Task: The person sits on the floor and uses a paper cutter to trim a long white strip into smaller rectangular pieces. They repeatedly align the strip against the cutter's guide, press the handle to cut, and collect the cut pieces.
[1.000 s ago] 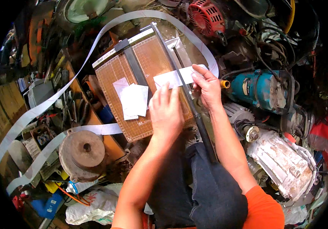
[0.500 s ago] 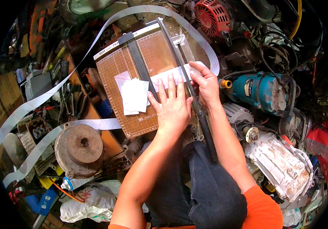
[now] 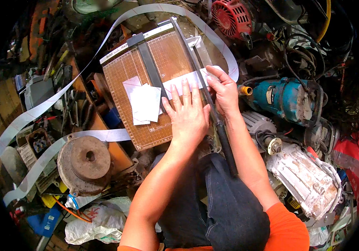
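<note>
The paper strip (image 3: pixel 191 76) is covered by the left hand (image 3: pixel 188 121), fingers spread, and pinched by the right hand (image 3: pixel 225 95), partly hidden behind the cutter arm (image 3: pixel 212 104)

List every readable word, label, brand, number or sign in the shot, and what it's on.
I don't copy wording; locations only:
Guillotine paper cutter, white head strip: dark lettering, partly legible.
Its brown grid board: small pale size marks, partly legible.
Teal motor housing: pale label, too small to read.
Blue object, lower left: white print, too small.
White plastic sack: red print, crumpled, unreadable.
</note>
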`<act>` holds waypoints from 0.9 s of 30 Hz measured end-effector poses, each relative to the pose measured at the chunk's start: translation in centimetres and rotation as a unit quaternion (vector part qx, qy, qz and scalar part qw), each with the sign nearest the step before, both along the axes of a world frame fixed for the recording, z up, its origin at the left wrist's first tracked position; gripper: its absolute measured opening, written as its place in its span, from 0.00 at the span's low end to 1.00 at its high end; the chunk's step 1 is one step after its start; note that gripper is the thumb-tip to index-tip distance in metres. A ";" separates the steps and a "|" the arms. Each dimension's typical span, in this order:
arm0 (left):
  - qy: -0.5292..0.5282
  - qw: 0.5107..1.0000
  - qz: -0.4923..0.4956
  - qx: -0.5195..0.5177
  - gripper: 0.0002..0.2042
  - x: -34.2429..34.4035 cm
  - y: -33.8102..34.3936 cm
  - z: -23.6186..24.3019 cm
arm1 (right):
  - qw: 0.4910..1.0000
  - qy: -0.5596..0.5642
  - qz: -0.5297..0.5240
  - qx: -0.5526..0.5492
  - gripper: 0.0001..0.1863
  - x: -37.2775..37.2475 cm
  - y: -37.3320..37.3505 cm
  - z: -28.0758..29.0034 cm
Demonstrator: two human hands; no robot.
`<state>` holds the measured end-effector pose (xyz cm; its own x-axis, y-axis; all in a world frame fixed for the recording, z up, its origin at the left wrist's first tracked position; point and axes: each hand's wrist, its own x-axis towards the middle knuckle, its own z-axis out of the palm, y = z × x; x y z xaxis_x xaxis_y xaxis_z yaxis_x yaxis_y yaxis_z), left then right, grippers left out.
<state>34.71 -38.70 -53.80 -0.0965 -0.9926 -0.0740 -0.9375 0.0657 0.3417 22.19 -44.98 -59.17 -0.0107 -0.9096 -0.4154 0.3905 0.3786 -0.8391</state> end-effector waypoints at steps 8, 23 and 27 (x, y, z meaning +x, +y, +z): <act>-0.031 0.999 -0.006 -0.017 0.30 0.0 -0.1 -0.3 | 1.000 0.006 -0.007 -0.006 0.18 0.0 0.2 -0.4; -0.106 0.994 -0.032 -0.003 0.26 0.6 -0.8 0.6 | 0.987 0.040 0.152 -0.033 0.40 -1.2 2.8 0.9; -0.107 0.994 -0.023 -0.002 0.27 0.4 -0.9 0.5 | 0.984 0.125 0.118 -0.048 0.33 -2.2 4.1 2.1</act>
<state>35.09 -39.60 -53.33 -0.1246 -0.9879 -0.0929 -0.9845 0.1114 0.1353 19.97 -40.89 -57.12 0.1155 -0.9337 -0.3390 0.0786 0.3488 -0.9339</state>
